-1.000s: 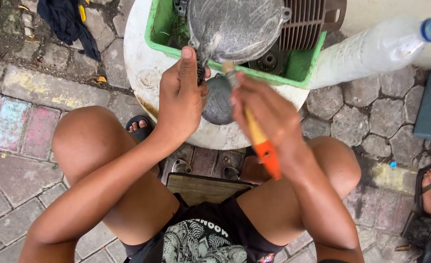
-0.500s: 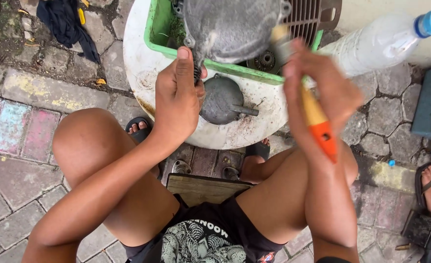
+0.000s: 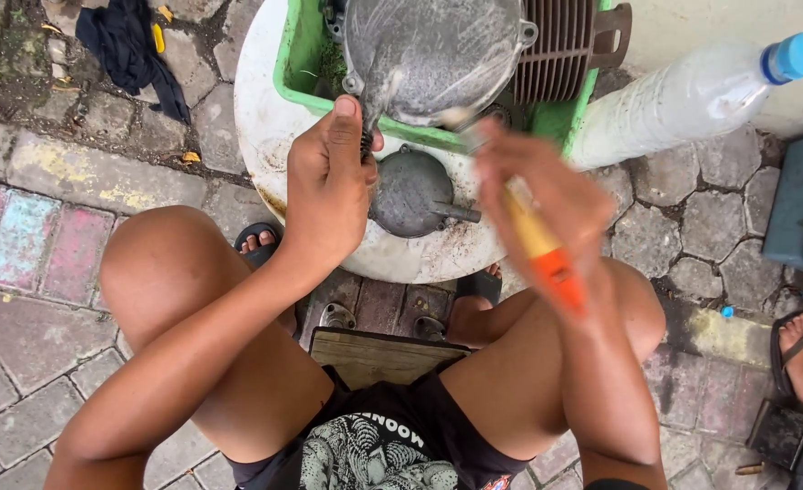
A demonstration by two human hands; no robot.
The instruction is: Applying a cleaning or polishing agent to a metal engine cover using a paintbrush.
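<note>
I log a white round bench bearing a green tray and a small grey metal cover, standing on the paved floor.

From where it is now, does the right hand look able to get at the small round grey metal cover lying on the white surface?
Probably yes: the right hand, holding an orange-handled brush, hovers just beside the small grey cover, with nothing between them.
</note>
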